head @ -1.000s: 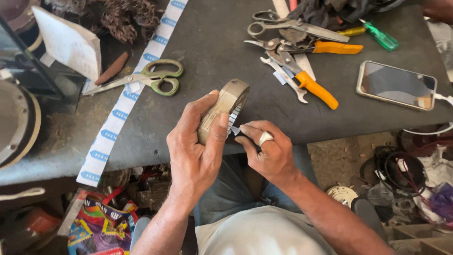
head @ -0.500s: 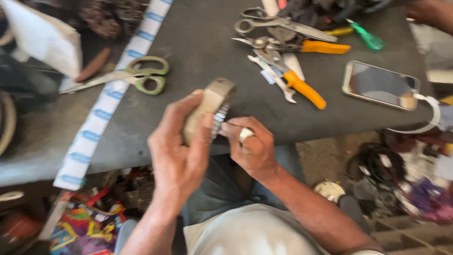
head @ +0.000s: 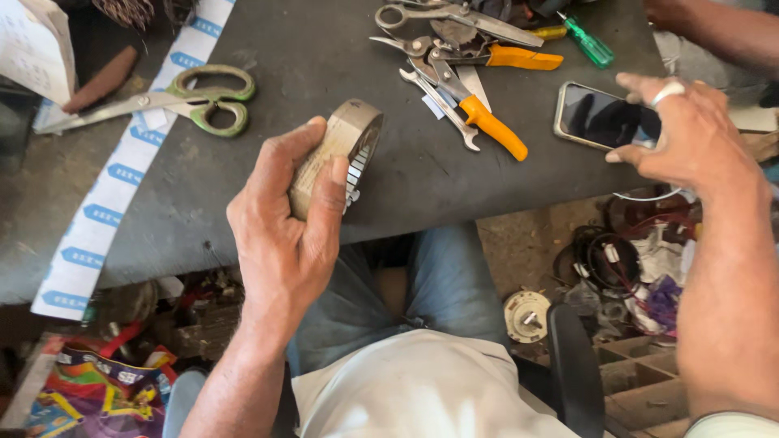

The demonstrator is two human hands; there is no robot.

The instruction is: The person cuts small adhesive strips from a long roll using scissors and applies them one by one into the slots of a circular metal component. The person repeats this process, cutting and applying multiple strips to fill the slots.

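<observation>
tan tape roll (head: 337, 154), orange-handled pliers (head: 479, 118), green-handled scissors (head: 182, 97).

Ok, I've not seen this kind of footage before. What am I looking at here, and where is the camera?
There is no machine: a person works with bare hands, and the one camera sits on their head, looking down over their lap at a dark worktable. The left hand grips a roll of tan tape above the table's near edge. The right hand, wearing a ring, touches a smartphone lying on the table. Also on the table: green-handled scissors, orange-handled pliers, a green screwdriver and a white strip with blue marks. Another person's arm shows at the top right.
</observation>
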